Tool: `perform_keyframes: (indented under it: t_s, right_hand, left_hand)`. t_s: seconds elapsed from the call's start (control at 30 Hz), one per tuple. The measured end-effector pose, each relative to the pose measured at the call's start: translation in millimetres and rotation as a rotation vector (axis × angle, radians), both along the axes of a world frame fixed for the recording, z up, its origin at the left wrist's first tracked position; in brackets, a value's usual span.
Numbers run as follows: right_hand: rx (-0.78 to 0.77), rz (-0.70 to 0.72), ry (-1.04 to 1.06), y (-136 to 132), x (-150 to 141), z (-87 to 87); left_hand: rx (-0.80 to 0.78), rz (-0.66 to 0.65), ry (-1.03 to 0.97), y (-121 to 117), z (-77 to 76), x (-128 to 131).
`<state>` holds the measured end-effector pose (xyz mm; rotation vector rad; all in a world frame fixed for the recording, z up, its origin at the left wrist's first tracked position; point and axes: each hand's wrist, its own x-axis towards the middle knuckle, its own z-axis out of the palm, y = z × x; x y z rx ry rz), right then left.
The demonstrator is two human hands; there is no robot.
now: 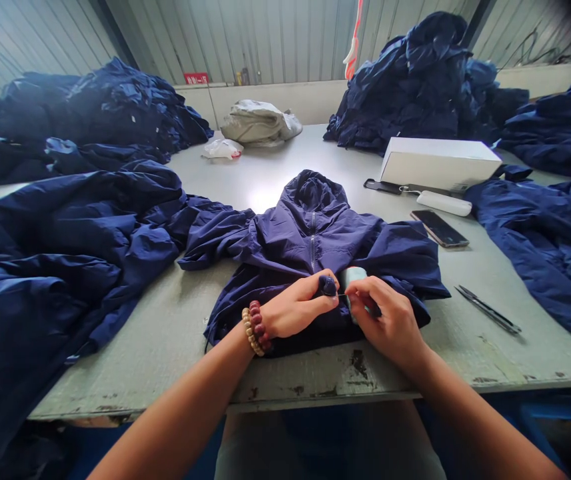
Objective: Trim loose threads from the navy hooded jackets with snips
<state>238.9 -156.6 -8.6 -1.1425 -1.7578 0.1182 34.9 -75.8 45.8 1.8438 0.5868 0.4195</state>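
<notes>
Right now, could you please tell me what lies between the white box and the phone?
A slim, white, rounded object lies between the white box and the phone, as the head view shows.

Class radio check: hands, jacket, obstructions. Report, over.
Left hand holding bunched navy fabric. Right hand pinching fine strand. Hooded jacket front-up beneath both; pale object partly hidden by right hand.

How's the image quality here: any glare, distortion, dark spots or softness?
Head view: glare whites out the table just behind the jacket's hood; wide-angle stretch bends the near table edge and pulls the side piles outward; black shading cuts the top right corner; dark navy folds below the hands lose detail; the thread between the fingers is barely resolved.
</notes>
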Motion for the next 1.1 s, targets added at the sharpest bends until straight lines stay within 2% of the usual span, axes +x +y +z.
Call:
perform_keyframes:
  t_s: [0.53,0.97,1.1]
  right_hand:
    - [-0.016,-0.005,-0.006,-0.6,3.0,1.2]
    - [-0.019,-0.06,-0.011,-0.6,5.1,0.4]
    - [-0.003,-0.082,-0.022,0.0,7.0,0.8]
  left_hand:
    - [0.013,0.009,0.037,7.7,10.5,-8.1]
    - [0.075,0.017,0.029,9.1,11.9,-9.5]
    - [0.124,0.036,0.051,8.7,4.9,-5.0]
